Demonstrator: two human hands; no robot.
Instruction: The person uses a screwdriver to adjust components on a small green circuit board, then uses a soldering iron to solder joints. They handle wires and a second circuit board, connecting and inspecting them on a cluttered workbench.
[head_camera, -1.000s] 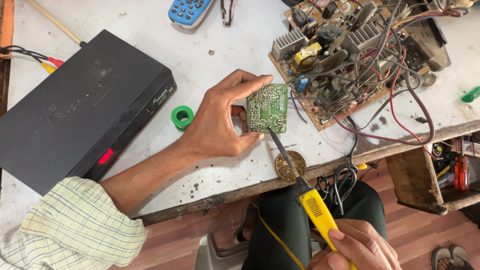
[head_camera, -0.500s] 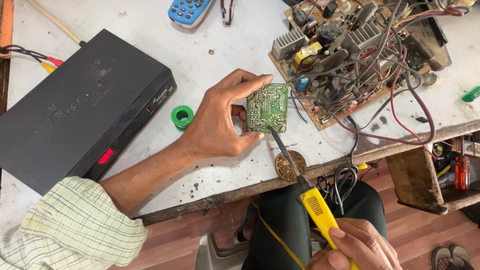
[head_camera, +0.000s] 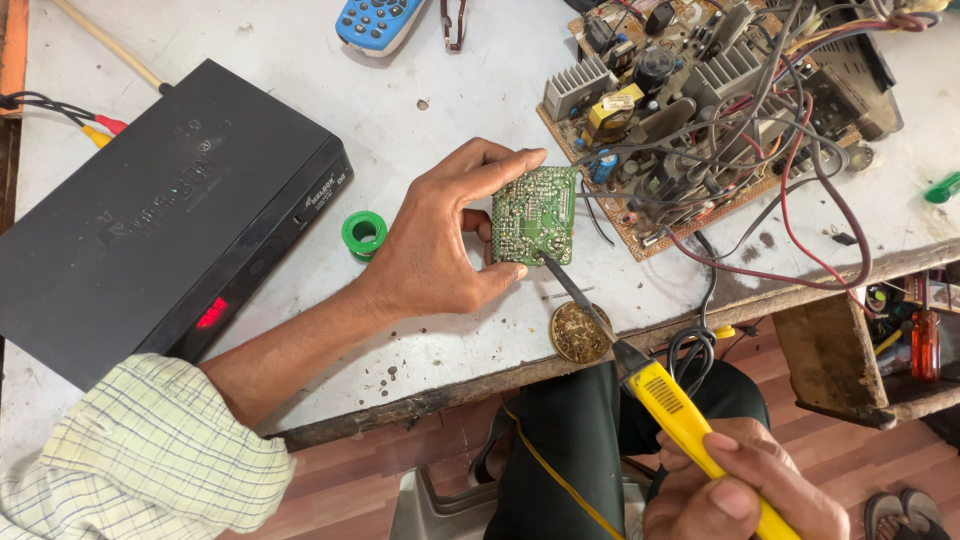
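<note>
My left hand (head_camera: 440, 240) holds a small green circuit board (head_camera: 535, 215) upright on the white workbench (head_camera: 480, 80), thumb below and fingers on top, solder side facing me. My right hand (head_camera: 735, 490) grips a yellow-handled soldering iron (head_camera: 690, 430) near the bottom edge of the view. Its dark tip touches the lower edge of the green board. A round tin of brown flux (head_camera: 580, 332) lies on the bench just under the iron's shaft.
A black set-top box (head_camera: 150, 220) sits at the left with red and yellow plugs behind it. A green solder spool (head_camera: 364, 233) lies beside my wrist. A large brown circuit board (head_camera: 700, 120) with tangled wires fills the right. A blue remote (head_camera: 375, 22) lies at the top.
</note>
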